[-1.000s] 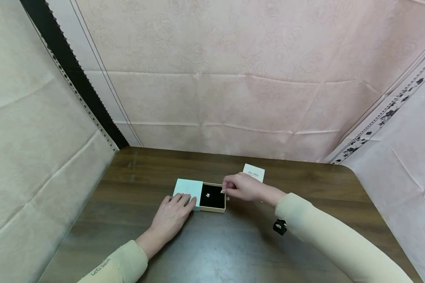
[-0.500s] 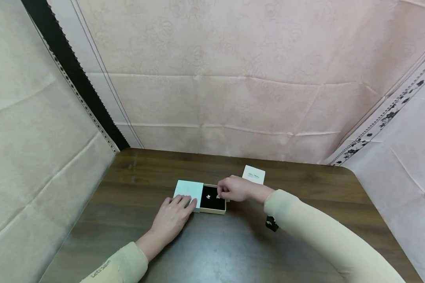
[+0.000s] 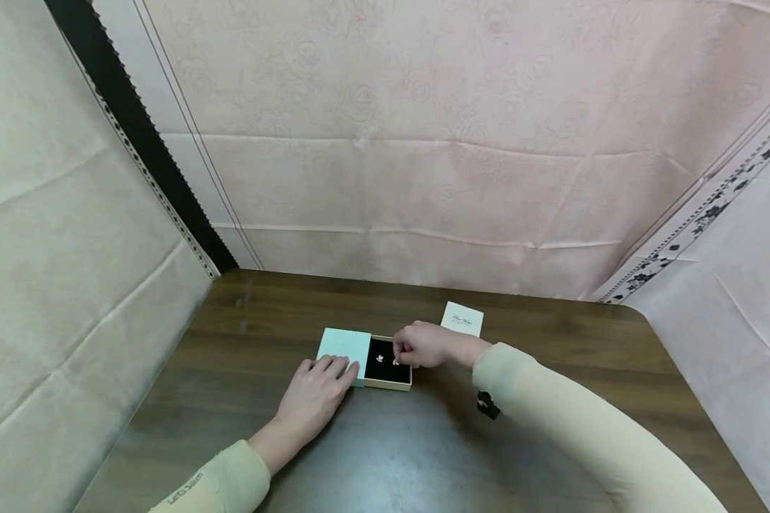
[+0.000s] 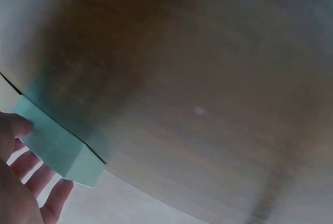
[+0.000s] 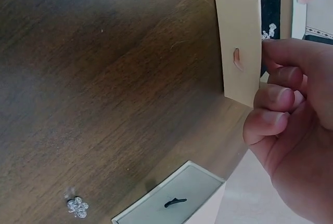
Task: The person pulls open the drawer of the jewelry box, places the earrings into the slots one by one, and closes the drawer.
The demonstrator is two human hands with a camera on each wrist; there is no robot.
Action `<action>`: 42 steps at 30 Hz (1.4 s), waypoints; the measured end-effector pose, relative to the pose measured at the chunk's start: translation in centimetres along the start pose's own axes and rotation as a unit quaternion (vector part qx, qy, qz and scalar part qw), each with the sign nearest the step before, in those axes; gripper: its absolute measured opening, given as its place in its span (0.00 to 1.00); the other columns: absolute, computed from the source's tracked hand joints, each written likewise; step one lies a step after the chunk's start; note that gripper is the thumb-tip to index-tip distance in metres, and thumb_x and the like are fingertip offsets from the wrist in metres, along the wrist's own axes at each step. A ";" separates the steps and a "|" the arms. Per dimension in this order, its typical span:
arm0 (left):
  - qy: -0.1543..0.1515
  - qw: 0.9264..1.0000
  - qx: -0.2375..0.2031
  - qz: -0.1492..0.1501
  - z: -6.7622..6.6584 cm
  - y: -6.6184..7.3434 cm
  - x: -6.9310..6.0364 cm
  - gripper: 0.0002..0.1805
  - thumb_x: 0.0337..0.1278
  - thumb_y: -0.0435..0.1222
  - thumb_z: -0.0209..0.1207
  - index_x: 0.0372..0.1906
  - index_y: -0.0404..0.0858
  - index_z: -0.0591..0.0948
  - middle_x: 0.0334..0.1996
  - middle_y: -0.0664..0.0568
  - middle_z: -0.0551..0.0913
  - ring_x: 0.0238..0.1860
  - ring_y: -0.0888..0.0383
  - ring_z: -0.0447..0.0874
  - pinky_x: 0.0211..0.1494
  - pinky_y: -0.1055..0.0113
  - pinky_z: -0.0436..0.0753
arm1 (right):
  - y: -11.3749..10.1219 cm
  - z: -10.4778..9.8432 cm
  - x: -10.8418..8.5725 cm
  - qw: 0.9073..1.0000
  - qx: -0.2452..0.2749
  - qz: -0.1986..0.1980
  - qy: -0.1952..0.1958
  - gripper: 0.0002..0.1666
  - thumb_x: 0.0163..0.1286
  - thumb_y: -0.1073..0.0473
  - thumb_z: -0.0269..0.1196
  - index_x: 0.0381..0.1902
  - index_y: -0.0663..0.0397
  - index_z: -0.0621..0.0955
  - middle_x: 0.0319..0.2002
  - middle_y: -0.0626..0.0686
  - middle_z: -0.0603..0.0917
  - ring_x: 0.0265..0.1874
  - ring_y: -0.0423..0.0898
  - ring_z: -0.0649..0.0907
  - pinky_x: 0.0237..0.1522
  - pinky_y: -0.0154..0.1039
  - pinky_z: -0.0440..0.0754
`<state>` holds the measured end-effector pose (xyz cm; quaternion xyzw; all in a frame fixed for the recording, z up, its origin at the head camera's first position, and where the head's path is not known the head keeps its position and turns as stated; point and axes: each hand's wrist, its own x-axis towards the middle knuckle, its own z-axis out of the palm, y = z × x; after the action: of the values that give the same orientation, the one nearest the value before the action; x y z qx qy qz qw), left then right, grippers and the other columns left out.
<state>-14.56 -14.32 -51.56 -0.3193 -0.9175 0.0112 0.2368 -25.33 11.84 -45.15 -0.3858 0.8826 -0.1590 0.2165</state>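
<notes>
A jewelry box with a pale teal sleeve (image 3: 348, 342) lies on the table, its cream drawer (image 3: 388, 385) pulled partly out to the right. My left hand (image 3: 316, 395) rests with its fingers on the sleeve; in the left wrist view the thumb touches the box's side. One small silver earring (image 3: 380, 358) sits on the drawer's black lining. My right hand (image 3: 426, 343) reaches over the drawer and pinches a second silver earring, seen in the right wrist view as a sparkling flower-shaped piece (image 5: 269, 31) at the fingertips. The exact pinch is partly hidden.
Behind my right hand lies a small white box (image 3: 462, 318) with printed writing; the right wrist view shows its end with a black ribbon (image 5: 175, 202). A loose silver flower piece (image 5: 78, 207) lies on the brown wooden table (image 3: 372, 442). Cloth curtains (image 3: 385, 142) surround the table.
My right hand has moved slightly left, from the drawer's right edge to over the black lining, bringing the pinched earring down there. My left hand stays on the sleeve.
</notes>
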 end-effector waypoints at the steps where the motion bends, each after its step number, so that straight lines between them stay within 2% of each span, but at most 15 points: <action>1: -0.001 1.000 0.000 0.001 0.0 0.0 0.0 0.23 0.61 0.28 0.72 0.60 0.44 0.85 0.53 0.47 0.86 0.54 0.47 0.86 0.46 0.49 0.86 | 0.0 0.0 0.0 1.000 0.001 0.002 -0.002 0.10 0.79 0.63 0.60 0.36 0.50 0.85 0.20 0.41 0.79 0.18 0.35 0.76 0.28 0.34 0.76; 11: 0.004 1.000 0.002 0.004 0.0 -0.1 0.0 0.23 0.60 0.28 0.72 0.60 0.44 0.86 0.53 0.48 0.86 0.53 0.47 0.86 0.46 0.49 0.86 | 0.2 -0.1 0.5 1.000 0.001 0.009 -0.004 0.10 0.79 0.65 0.61 0.35 0.51 0.85 0.22 0.47 0.85 0.20 0.36 0.82 0.30 0.35 0.80; 20: 0.006 1.000 0.004 0.003 0.0 0.0 0.0 0.22 0.60 0.28 0.72 0.59 0.44 0.85 0.52 0.48 0.86 0.53 0.48 0.86 0.44 0.49 0.86 | -0.1 -0.1 0.9 0.999 -0.050 0.009 0.009 0.09 0.77 0.64 0.63 0.34 0.49 0.85 0.21 0.40 0.82 0.18 0.32 0.82 0.32 0.35 0.81; 27: 0.009 1.000 0.002 0.002 0.0 0.0 -0.1 0.22 0.61 0.28 0.72 0.59 0.44 0.85 0.53 0.48 0.86 0.54 0.47 0.86 0.45 0.49 0.86 | -0.1 0.0 1.1 0.996 -0.085 0.009 0.015 0.09 0.76 0.63 0.65 0.33 0.45 0.84 0.23 0.39 0.82 0.18 0.32 0.80 0.31 0.37 0.80; 42: 0.003 1.000 0.012 0.002 0.0 0.0 0.0 0.23 0.60 0.28 0.73 0.60 0.45 0.86 0.53 0.48 0.87 0.54 0.48 0.86 0.45 0.50 0.86 | 0.0 -0.1 0.9 0.989 -0.140 -0.010 0.056 0.11 0.74 0.57 0.71 0.30 0.45 0.82 0.23 0.39 0.80 0.21 0.35 0.77 0.30 0.37 0.78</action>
<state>-14.55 -14.29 -51.54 -0.3178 -0.9162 0.0219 0.2433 -25.91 11.15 -45.33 -0.4115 0.9030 -0.0577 0.1091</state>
